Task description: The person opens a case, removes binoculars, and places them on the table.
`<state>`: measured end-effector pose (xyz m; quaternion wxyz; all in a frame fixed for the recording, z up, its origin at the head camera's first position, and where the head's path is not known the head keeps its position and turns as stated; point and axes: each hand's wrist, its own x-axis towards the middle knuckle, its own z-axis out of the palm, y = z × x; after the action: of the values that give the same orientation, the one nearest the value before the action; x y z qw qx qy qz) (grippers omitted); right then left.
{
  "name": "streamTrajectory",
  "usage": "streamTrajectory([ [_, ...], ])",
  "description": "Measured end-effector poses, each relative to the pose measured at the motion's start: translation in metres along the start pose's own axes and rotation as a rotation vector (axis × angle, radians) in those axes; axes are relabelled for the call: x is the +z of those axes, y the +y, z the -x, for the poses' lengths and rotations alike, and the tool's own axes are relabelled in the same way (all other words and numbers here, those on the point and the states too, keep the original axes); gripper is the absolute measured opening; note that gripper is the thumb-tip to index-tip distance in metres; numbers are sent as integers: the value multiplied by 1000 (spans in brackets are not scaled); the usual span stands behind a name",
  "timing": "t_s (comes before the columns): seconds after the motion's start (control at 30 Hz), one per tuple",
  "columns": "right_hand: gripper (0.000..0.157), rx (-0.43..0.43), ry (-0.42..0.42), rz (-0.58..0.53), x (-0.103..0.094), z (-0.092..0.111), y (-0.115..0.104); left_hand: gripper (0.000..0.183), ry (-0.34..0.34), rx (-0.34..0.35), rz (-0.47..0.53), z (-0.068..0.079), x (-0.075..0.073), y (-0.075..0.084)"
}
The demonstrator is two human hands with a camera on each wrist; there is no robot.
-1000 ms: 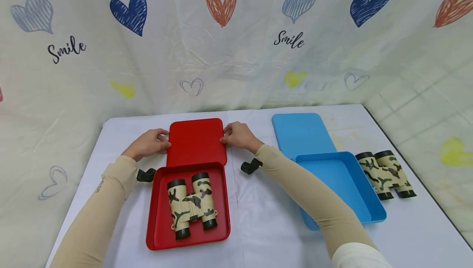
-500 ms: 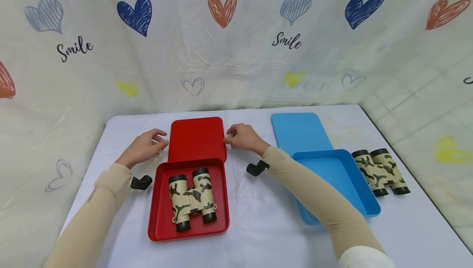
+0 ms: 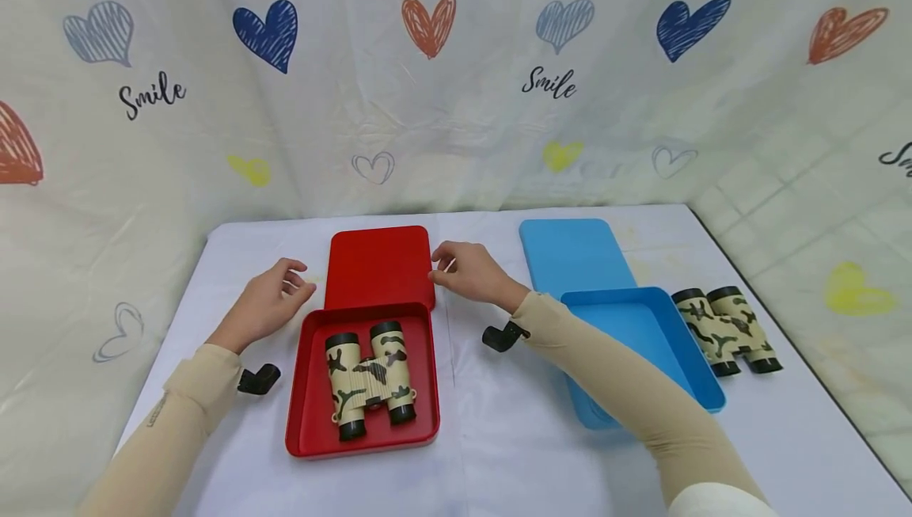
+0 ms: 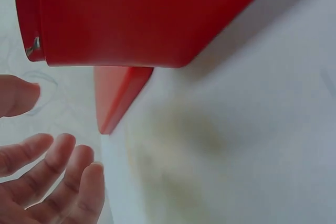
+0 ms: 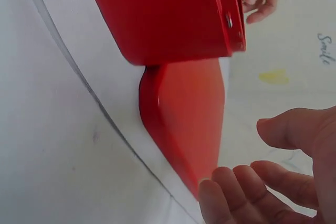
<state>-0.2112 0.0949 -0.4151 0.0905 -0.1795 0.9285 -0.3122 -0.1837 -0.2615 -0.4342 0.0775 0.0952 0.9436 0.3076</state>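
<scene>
A red box lies with its red lid folded back flat behind it. Inside the box rests a pair of camouflage binoculars. My left hand hovers left of the lid, apart from it and holding nothing; in the left wrist view the fingers are loosely bent. At the lid's right edge is my right hand, its fingers relaxed and nothing gripped. The right wrist view has the fingertips close beside the lid; whether they touch it I cannot tell.
To the right stands a blue box, its blue lid laid back behind it and my right forearm across its front left. A second pair of camouflage binoculars lies right of it, near the table's edge. A curtain with hearts hangs behind.
My left hand has come away from the lid's left edge and moved left and toward me. The right hand has loosened but stays by the right edge. The view has shifted slightly.
</scene>
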Motion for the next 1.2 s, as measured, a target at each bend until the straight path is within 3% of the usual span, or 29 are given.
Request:
streamTrajectory([
  [0.37,36,-192,46,80,0,23,-18,58,92,8,-41,29,4,11],
  [0.63,40,-284,51,155,6,36,-31,70,47,4,-86,47,12,15],
  [0.93,36,-370,35,177,17,44,-43,58,111,6,-119,63,25,25],
  [1.2,35,-419,-7,230,30,52,-53,49,193,59,-212,72,35,28],
])
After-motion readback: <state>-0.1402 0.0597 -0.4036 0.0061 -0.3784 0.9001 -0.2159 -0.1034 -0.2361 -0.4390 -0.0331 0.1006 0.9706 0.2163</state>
